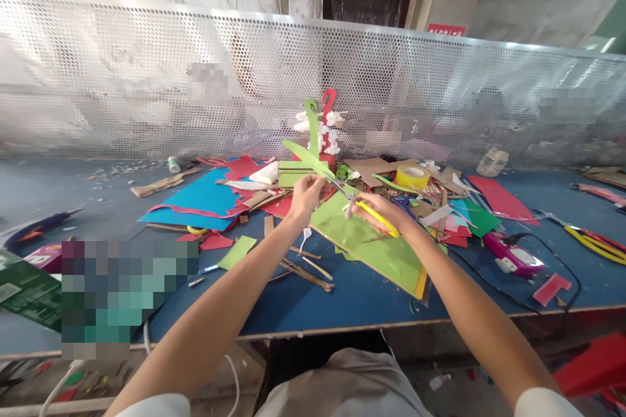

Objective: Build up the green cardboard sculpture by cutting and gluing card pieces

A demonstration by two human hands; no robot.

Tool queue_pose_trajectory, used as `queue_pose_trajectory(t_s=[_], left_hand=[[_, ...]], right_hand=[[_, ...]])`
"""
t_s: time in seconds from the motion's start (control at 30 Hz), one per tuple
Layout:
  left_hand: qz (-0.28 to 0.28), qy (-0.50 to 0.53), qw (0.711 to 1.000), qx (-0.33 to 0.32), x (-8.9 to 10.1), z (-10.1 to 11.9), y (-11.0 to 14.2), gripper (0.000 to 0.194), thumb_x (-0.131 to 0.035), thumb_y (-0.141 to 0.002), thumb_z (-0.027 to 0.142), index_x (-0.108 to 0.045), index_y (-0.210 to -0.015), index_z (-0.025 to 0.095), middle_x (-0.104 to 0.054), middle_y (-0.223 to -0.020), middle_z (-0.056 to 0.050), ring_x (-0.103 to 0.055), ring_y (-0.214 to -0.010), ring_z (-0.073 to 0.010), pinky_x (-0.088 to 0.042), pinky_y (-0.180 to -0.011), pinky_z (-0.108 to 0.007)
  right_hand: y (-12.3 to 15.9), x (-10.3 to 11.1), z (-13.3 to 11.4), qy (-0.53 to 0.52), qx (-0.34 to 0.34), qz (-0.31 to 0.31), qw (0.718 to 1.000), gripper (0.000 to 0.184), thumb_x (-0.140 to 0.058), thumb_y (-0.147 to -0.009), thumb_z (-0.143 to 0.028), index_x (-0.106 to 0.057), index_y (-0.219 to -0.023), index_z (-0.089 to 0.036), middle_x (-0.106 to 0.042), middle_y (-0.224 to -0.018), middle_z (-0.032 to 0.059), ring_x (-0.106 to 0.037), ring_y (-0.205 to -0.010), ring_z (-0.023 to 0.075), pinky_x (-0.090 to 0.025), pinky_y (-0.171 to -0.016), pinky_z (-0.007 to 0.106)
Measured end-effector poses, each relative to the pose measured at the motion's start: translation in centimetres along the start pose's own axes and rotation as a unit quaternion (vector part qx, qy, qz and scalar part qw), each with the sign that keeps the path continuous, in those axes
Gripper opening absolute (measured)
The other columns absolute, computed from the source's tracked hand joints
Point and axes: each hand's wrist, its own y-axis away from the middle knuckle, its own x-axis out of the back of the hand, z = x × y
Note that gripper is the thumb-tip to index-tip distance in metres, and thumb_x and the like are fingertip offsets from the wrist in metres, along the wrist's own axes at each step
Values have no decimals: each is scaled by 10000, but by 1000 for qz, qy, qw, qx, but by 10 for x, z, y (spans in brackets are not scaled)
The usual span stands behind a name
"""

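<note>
The strip [302, 154] is thin green paper, long, gently curved and tapering. The scissors [375, 215] pair slim metal blades with yellow handles. A flat green sheet [364, 247] lies below the grip, and a glossy yellow tape roll [412, 176] sits beyond the right hand [384, 210]. The table [313, 313] is blue, littered with scraps [210, 241]; past the grip rise a perforated metal screen [147, 78] and a grey concrete wall [528, 0]. The left hand [307, 197] pinches the strip, which reaches away leftward; the right is closed around the scissors' handles, blades by the strip's near end.
</note>
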Motion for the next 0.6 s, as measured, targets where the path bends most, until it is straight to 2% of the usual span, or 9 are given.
queue_pose_trajectory(t_s=[0.2,0.4,0.6], left_hand=[[-5,-9,1000,-3,0,-1,-2,270,-791,-738,385,-636,-799,172,-715,-738,-39,-666,-671,-152,-516,-635,-260],[-22,-34,999,12,6,2,-6,293,-787,-721,394,-604,-811,183,-712,-767,-35,-687,-696,-165,-521,-630,-264],[-41,-45,996,-60,25,-2,-20,298,-751,-766,436,-594,-817,187,-695,-808,-26,-693,-714,-157,-540,-650,-265]], right_hand=[[0,0,-2,19,-11,18,1000,524,-728,-889,-665,-660,-1084,-183,-564,-592,-67,-459,-338,94,-318,-333,223],[2,1,-1,-9,-6,12,1000,538,-717,-886,-682,-672,-1072,-179,-496,-519,-87,-423,-332,95,-331,-332,218],[5,4,-2,-4,-8,8,1000,542,-708,-885,-677,-676,-1092,-177,-468,-524,-95,-407,-348,92,-323,-330,208]])
